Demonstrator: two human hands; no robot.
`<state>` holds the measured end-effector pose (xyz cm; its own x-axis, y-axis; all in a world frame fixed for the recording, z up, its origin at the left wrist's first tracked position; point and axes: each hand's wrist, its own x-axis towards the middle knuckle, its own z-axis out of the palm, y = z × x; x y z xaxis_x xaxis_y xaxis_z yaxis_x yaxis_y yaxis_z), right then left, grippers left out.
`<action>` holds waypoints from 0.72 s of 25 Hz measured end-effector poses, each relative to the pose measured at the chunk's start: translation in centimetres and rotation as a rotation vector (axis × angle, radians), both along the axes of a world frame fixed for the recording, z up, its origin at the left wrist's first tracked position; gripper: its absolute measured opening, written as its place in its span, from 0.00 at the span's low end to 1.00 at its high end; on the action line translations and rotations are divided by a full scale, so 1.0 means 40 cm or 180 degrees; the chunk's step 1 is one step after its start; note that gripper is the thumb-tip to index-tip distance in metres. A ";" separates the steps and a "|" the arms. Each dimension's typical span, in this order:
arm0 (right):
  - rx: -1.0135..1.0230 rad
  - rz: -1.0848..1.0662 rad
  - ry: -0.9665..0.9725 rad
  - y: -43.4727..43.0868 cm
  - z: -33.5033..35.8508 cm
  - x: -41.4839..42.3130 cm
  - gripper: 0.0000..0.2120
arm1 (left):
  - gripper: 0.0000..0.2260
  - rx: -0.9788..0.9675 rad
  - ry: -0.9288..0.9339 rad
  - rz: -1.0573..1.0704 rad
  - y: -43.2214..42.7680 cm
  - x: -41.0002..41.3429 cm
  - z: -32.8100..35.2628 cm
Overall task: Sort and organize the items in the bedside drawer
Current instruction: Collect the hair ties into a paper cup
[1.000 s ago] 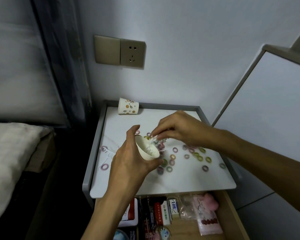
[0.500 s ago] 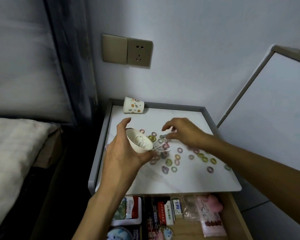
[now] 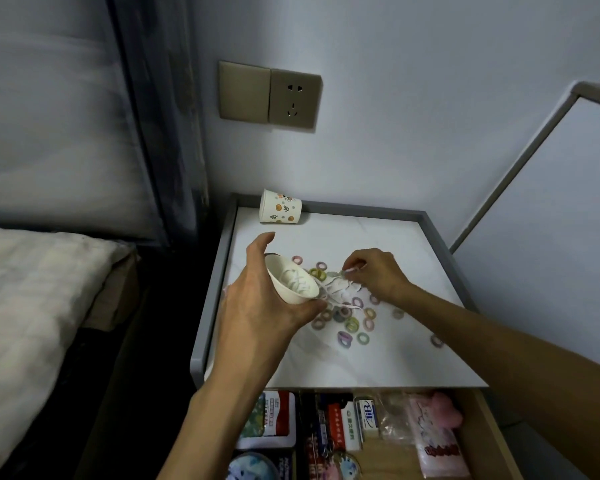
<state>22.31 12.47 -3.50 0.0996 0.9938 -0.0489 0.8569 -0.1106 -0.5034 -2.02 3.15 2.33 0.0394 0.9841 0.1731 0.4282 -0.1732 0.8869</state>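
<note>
head view: the left grip (image 3: 260, 306) curls round a tilted white cup (image 3: 291, 284) above the desk (image 3: 378, 358). the right grip (image 3: 378, 273) pinches a pale band (image 3: 347, 270) near the cup's mouth. coloured bands (image 3: 352, 323) lie scattered on the desk. the drawer (image 3: 484, 431) below stands open, packed with boxes (image 3: 347, 427).

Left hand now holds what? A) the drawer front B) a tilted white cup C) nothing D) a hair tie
B: the left hand grips a white cup, its mouth tipped toward the right hand, which pinches a hair tie over the nightstand top.
</note>
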 end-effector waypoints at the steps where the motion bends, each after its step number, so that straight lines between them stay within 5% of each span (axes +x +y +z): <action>1: 0.0001 -0.0087 0.0095 -0.002 0.011 0.010 0.06 | 0.46 0.0011 -0.0010 -0.0005 0.000 0.000 0.000; 18: -0.0297 -0.0956 0.1821 -0.011 0.028 0.084 0.09 | 0.45 0.0031 0.0025 -0.0040 0.002 0.015 -0.005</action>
